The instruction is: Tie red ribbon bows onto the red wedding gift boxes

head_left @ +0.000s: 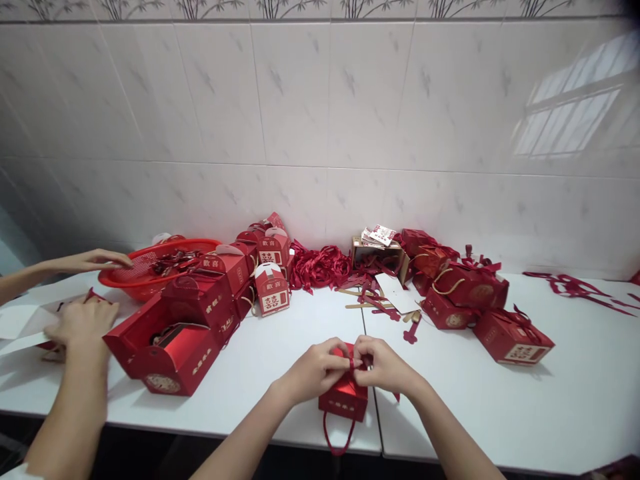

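A small red gift box (345, 404) stands near the table's front edge, beside the seam, with a dark red cord handle (340, 445) drooping over its front. Above its top, my left hand (316, 368) pinches a red ribbon (352, 364). My right hand (386, 364) closes on the same ribbon from the other side, fingertips almost touching the left ones. A ribbon end (397, 397) pokes out below my right hand. My fingers hide most of the box top and the ribbon's knot or loop.
Left, a co-worker's hands (85, 323) are near a red basket (150, 292) of small wrapped items. Red boxes (185, 363) line up beside it. A ribbon heap (320, 267), an open carton (403, 263), a white card (397, 293) and closed boxes (514, 337) lie beyond.
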### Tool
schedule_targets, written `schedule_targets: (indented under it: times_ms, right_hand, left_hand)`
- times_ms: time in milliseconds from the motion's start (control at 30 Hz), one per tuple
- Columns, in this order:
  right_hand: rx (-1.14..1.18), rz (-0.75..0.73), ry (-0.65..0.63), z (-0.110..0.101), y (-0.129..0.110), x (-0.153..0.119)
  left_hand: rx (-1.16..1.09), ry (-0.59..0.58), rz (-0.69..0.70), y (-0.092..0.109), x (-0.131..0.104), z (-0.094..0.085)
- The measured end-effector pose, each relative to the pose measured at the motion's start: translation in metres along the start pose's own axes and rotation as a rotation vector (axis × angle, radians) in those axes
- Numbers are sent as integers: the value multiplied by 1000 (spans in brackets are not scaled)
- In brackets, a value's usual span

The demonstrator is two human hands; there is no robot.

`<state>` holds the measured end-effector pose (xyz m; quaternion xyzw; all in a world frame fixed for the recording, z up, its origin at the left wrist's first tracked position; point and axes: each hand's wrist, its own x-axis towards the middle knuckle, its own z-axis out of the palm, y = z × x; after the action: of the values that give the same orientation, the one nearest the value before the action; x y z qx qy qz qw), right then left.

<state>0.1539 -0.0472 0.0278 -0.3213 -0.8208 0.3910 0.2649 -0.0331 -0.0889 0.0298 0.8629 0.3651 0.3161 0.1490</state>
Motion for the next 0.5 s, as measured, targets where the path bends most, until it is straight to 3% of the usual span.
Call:
schedule_targets:
  times_ms: [133,300,367,500]
  right_hand:
    - [-36,3,-31,-8,2,5]
    - [-128,43,93,-18,6,-2]
    - [-156,57,128,-20,8,-8]
    - [-204,26,259,-13,13,-14]
  left_hand:
    - [-41,172,-95,-7,6,10]
    - [-11,397,-275,-9,-6,9]
    - [0,415,-349,-10,-13,3]
    - [-125,338,-451,-15,-14,-2]
